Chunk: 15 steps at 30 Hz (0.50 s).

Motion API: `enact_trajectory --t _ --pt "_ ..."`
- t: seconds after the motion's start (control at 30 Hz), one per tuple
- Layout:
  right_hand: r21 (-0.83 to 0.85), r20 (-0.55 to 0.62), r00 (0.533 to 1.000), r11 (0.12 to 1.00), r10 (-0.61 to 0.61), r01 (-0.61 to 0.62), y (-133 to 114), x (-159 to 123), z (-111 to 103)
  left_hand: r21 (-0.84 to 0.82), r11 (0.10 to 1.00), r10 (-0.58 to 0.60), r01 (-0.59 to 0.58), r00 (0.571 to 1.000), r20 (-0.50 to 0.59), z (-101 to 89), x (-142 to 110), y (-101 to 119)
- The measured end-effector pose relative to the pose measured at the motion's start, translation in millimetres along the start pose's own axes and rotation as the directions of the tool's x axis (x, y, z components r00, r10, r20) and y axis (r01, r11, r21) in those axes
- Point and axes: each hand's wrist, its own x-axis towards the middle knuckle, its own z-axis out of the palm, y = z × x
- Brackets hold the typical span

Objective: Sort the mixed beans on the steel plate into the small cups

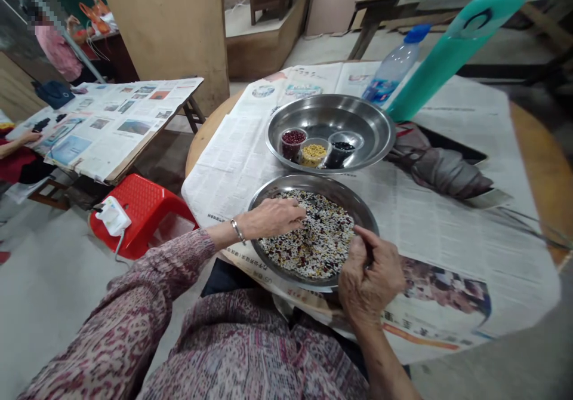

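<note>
A steel basin (369,216) in front of me holds white grains mixed with dark red, yellow and black beans (308,248). My left hand (275,218), with a bracelet at its wrist, reaches over the left rim; its fingertips are pinched at the mix, and anything between them is hidden. At the right rim is my right hand (373,271), index finger stretched over the grains and thumb a little apart. Behind stands a wider steel basin (353,106) with clear cups of red beans (293,139), yellow beans (314,151) and black beans (342,147).
Newspaper (447,227) covers the round table. A bottle with a blue cap (391,68), a tall green object (452,60) and a grey folded umbrella-like bundle (443,164) stand or lie at the right. Left are a red stool (147,209), a power strip (113,215) and another table (107,119) with people nearby.
</note>
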Motion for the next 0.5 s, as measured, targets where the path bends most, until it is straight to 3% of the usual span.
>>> enact_trajectory --t 0.13,0.23,0.4,0.5 --pt "0.003 0.015 1.000 1.000 0.005 -0.005 0.4 0.2 0.3 0.041 0.999 -0.017 0.014 0.998 0.063 -4.9 -39.1 6.7" --pt "0.001 0.016 1.000 1.000 -0.001 0.001 1.0 1.1 0.9 -0.011 1.000 -0.002 0.003 0.995 0.103 2.6 -46.4 17.1" --pt "0.001 0.021 1.000 1.000 -0.009 0.009 2.4 1.7 2.2 -0.107 0.983 0.151 -0.148 0.988 0.021 22.8 -11.3 32.2" --pt "-0.002 0.021 1.000 1.000 -0.001 0.001 2.8 1.2 2.0 -0.058 0.987 0.145 -0.148 0.987 -0.064 25.3 19.9 30.8"
